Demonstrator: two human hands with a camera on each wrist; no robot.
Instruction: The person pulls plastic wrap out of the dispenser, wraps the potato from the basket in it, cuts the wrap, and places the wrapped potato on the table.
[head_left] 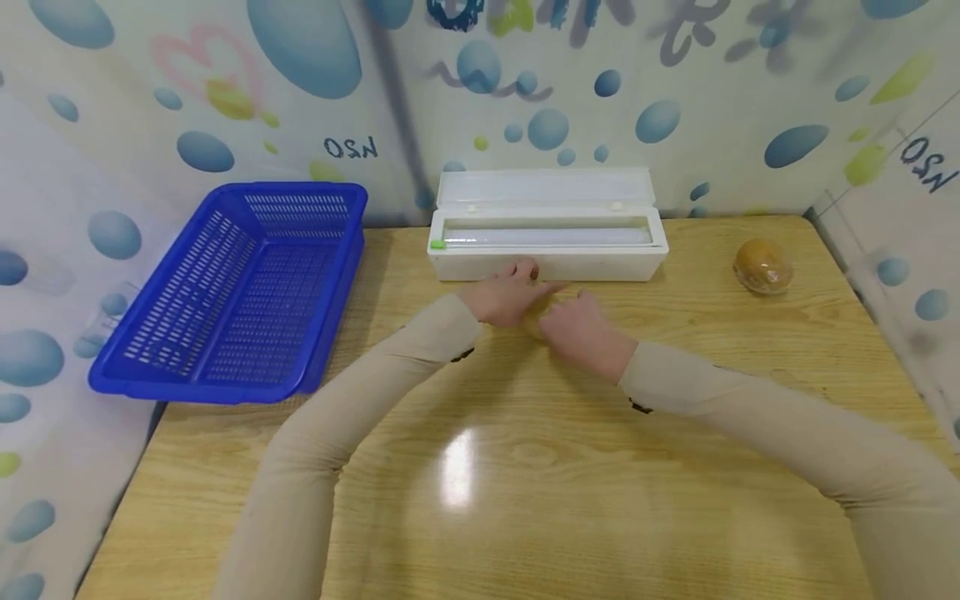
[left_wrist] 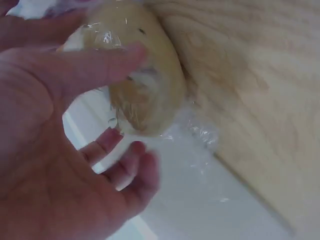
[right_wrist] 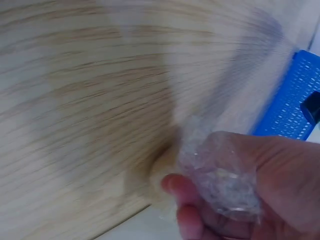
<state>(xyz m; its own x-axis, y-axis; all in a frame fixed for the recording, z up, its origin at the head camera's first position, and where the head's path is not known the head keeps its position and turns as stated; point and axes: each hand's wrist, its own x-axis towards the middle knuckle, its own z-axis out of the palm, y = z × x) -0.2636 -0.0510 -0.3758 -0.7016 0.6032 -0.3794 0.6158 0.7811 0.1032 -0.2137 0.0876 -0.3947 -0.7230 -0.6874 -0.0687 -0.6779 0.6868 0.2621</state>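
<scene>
A bun (left_wrist: 165, 75) in clear cling film lies on the table close before the white film dispenser (head_left: 547, 265). My left hand (head_left: 506, 296) is at the bun, its thumb laid straight across the film in the left wrist view and the other visible fingers loosely bent below. From the other side, my right hand (head_left: 585, 333) grips a bunched piece of cling film (right_wrist: 225, 185) beside the bun (right_wrist: 162, 175). In the head view the hands hide most of the bun. A loose edge of film (left_wrist: 200, 130) trails from it.
The dispenser's lid (head_left: 547, 187) stands raised, with a film roll (head_left: 551, 237) inside and a green slider (head_left: 438, 244) at its left end. At the left is a blue plastic basket (head_left: 322, 333). Another wrapped bun (head_left: 762, 267) sits at the back right of the wooden table (head_left: 525, 500).
</scene>
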